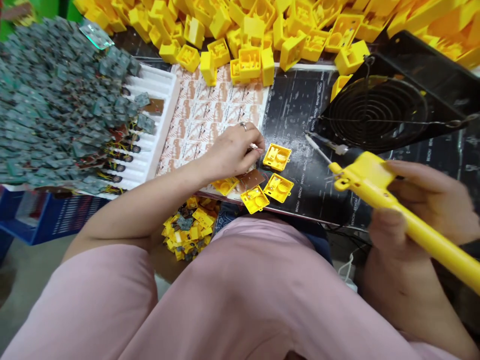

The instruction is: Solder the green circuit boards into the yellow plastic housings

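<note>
The right hand (416, 210) grips a yellow soldering iron (393, 210); the left hand (234, 150) rests beside yellow housings (276, 157).

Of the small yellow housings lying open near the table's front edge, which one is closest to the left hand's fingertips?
The yellow housing on the black mat, just right of the left hand fingertips. The others lie lower, nearer the table edge.
</note>
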Motion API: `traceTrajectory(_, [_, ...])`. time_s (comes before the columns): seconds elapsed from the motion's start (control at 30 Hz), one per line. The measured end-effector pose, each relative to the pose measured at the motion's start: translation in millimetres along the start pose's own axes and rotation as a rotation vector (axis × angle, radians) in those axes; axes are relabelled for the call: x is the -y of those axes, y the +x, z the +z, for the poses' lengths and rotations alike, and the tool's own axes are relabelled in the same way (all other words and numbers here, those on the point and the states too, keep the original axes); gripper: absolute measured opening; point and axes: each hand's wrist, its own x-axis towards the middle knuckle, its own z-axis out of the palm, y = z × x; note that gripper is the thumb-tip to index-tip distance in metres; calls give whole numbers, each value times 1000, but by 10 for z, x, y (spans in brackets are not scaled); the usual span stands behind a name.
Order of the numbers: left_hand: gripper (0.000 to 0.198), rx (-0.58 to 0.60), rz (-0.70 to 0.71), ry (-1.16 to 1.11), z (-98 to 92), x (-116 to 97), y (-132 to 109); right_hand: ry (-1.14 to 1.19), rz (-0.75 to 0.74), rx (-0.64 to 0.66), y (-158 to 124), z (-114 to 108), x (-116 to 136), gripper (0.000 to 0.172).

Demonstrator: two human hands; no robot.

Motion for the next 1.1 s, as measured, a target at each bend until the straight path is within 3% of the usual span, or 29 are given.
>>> traceTrajectory(0.1, [23, 42, 7, 65, 81, -44, 24, 199, 20, -217, 37, 105, -32, 57])
traceTrajectory(0.2, [26, 45, 1, 101, 103, -67, 59, 156, -11, -268, 45, 188, -56, 42])
traceTrajectory(0.27, [26, 29, -3, 109, 95, -85, 91, 134, -40, -217, 18, 195, -67, 27])
traceTrajectory(0.43, [24, 35, -53, 183, 105, -134, 182, 2, -97, -10, -84, 130, -41, 47])
traceTrajectory(0.57, [25, 67, -52, 240, 108, -153, 219, -135, -247, 69, -105, 121, 42, 34])
traceTrajectory(0.67, [27, 95, -34, 297, 78, -165, 229, -127, -255, 177, -99, 142, 82, 29])
traceTrajectory(0.77, [30, 113, -19, 329, 55, -172, 239, -81, -291, 198, -71, 180, 68, 29])
traceTrajectory(0.93, [30, 116, -3, 348, 60, -165, 256, -88, -502, 235, 54, 200, 60, 29])
traceTrajectory(1.0, [30, 124, -6, 359, 62, -165, 258, -93, -498, 266, 87, 158, 74, 27])
traceTrajectory(1.1, [30, 124, -4, 361, 56, -172, 257, -77, -339, 239, 78, 73, 63, 21])
